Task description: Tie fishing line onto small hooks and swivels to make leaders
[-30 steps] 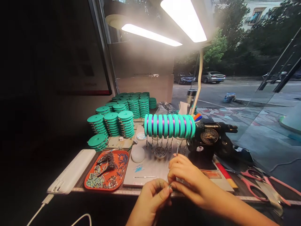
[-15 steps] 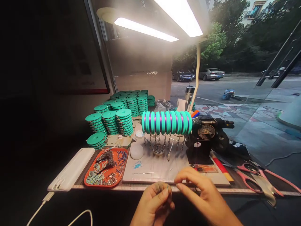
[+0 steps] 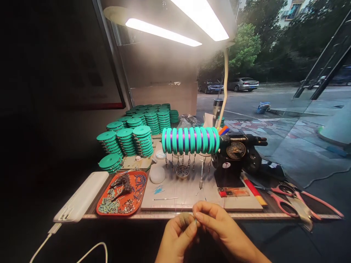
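My left hand (image 3: 179, 235) is closed in a pinch at the table's front edge, with a tiny bluish tip of fishing line (image 3: 195, 221) at its thumb. Thumb and index finger of my right hand (image 3: 216, 223) press together right against that spot; what they pinch is too small to make out. Beyond the hands, a small sinker (image 3: 201, 183) dangles from a row of turquoise foam spools (image 3: 190, 140) wound with purple thread. Several metal swivels hang under the spools, above a small bowl of metal beads (image 3: 182, 171).
An orange tray (image 3: 142, 199) of small tubes and metal parts lies left, beside a white power bank (image 3: 82, 197). Stacked green spools (image 3: 142, 140) stand behind. A black winding machine (image 3: 236, 153) and pink-handled scissors (image 3: 286, 204) are on the right. A thin needle-like tool (image 3: 166, 199) lies on the board.
My right hand has moved left and closed its fingertips at the left hand's pinch. The view has shifted slightly, and the hanging sinker has swung a little to the right.
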`<state>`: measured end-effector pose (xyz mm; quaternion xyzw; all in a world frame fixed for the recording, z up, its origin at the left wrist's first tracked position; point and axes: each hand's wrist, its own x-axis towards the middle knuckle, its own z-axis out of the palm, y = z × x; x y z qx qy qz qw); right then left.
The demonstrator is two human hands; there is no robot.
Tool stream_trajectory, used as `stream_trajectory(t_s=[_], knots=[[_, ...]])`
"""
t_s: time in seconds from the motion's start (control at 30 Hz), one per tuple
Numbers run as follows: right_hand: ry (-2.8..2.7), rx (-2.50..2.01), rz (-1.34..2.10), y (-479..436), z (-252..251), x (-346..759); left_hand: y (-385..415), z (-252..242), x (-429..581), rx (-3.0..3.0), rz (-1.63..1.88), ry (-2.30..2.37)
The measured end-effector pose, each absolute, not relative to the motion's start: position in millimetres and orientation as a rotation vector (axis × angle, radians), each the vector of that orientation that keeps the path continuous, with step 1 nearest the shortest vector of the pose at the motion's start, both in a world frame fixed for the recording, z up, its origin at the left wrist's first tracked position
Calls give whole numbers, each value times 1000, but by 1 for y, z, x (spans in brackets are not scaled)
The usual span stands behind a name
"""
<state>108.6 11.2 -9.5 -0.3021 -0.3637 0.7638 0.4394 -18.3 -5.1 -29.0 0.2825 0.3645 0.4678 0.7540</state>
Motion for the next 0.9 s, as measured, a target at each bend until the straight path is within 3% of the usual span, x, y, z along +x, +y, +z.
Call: stream_trajectory(t_s=[0.43,0.6,0.77,0.9], knots=[[-1008,-806,1792,9,-10,109,-5,-19,-15,590,1028,782],[-1128,-946,1554,-1,0,119,-11,-11,-16,603,1035,891],[-1119,-1362,858,-7,-12,170,-21,8,-19,529,1094,946],[-1162,-1507,922,-14,-43,188,-25,18,-18,500,1107,908]])
